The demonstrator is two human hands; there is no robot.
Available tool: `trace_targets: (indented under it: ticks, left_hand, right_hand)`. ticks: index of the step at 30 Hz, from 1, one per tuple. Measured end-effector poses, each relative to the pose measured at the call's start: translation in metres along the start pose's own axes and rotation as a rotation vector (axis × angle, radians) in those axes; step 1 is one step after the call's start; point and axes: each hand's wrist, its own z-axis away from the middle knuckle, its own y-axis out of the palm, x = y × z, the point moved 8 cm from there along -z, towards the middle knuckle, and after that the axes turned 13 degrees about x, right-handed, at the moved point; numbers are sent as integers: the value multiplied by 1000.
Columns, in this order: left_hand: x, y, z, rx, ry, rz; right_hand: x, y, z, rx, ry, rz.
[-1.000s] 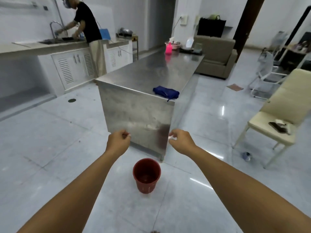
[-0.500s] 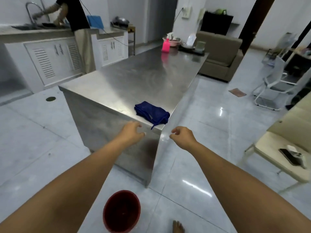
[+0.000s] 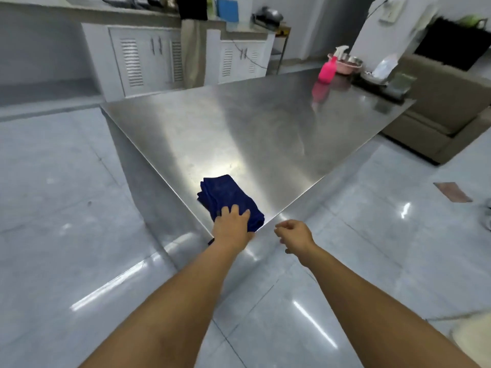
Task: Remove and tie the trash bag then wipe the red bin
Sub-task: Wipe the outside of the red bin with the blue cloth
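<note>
A folded dark blue cloth (image 3: 225, 189) lies on the near corner of the steel table (image 3: 239, 123). My left hand (image 3: 231, 227) rests on the cloth's near end, fingers spread flat over it. My right hand (image 3: 295, 235) hovers just right of the table corner, fingers loosely curled, holding nothing. The red bin and the trash bag are out of view.
A pink spray bottle (image 3: 327, 70), a pink basin (image 3: 348, 66) and other items stand at the table's far end. A person (image 3: 192, 35) stands at the white counter behind. A tan sofa (image 3: 446, 110) sits at the right, a brown mat (image 3: 453, 191) on the tiled floor.
I have come up to the table; the red bin dropped out of view below. My left hand reached forward onto the blue cloth. The right hand stayed beside the corner.
</note>
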Motion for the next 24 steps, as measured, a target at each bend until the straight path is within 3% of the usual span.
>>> trace_targets:
  ticks: [3, 6, 9, 12, 16, 19, 24]
  left_hand:
    - [1, -10, 0, -113, 21, 26]
    - [10, -24, 5, -195, 37, 131]
    - [18, -37, 21, -296, 68, 185]
    - [33, -42, 44, -324, 121, 244]
    - [47, -46, 85, -296, 172, 286]
    - [55, -39, 126, -294, 194, 342]
    - [83, 4, 204, -262, 229, 381]
  right_hand:
    - [-10, 23, -14, 211, 108, -117]
    - [-20, 64, -10, 554, 268, -343]
    - [-26, 87, -5, 710, 332, -515]
    - [-24, 106, 4, 744, 315, -634]
    - [4, 134, 13, 709, 174, -930]
    - [22, 160, 35, 779, 56, -1147]
    - [4, 222, 78, 759, 38, -1097]
